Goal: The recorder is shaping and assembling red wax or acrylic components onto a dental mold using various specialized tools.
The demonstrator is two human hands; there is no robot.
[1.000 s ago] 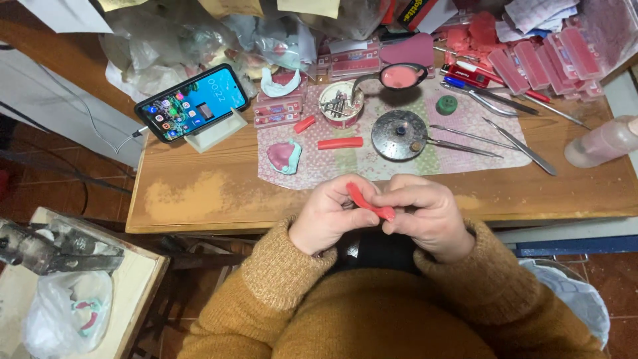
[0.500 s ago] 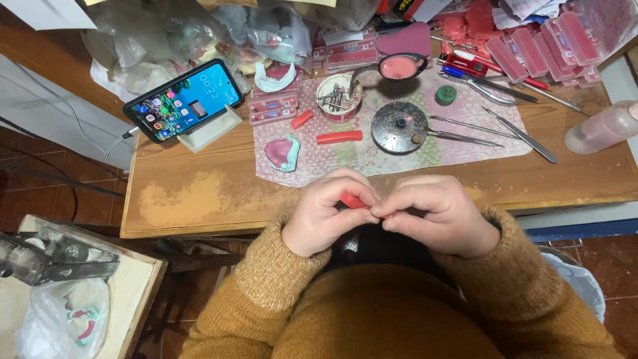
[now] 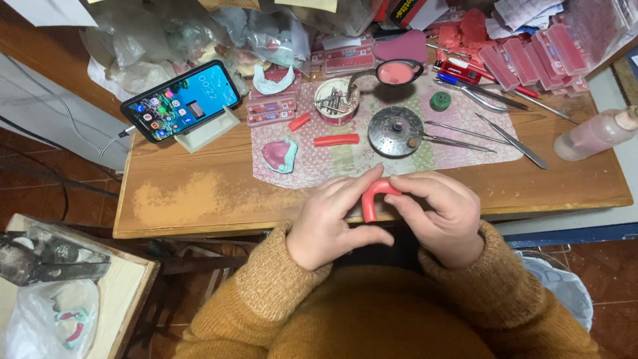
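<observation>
Both hands meet at the near edge of the wooden table (image 3: 199, 199), bending a red wax stick (image 3: 373, 197) into a curved hook shape. My left hand (image 3: 332, 223) pinches its lower end with thumb and fingers. My right hand (image 3: 442, 216) grips the upper, bent end. Beyond the hands, on a patterned cloth (image 3: 352, 159), lie a second red wax stick (image 3: 336, 139), a short red wax piece (image 3: 299, 121) and a pink and teal dental cast (image 3: 280, 155).
A smartphone (image 3: 181, 101) leans on a stand at the back left. A round metal burner (image 3: 395, 131), a small cup of tools (image 3: 336, 101), a ladle of pink wax (image 3: 397, 72), metal instruments (image 3: 492, 136) and a plastic bottle (image 3: 595, 135) crowd the right side.
The straight red wax stick held between both hands is now bent into a hooked curve. The hands stayed at the table edge, fingers shifting along the stick.
</observation>
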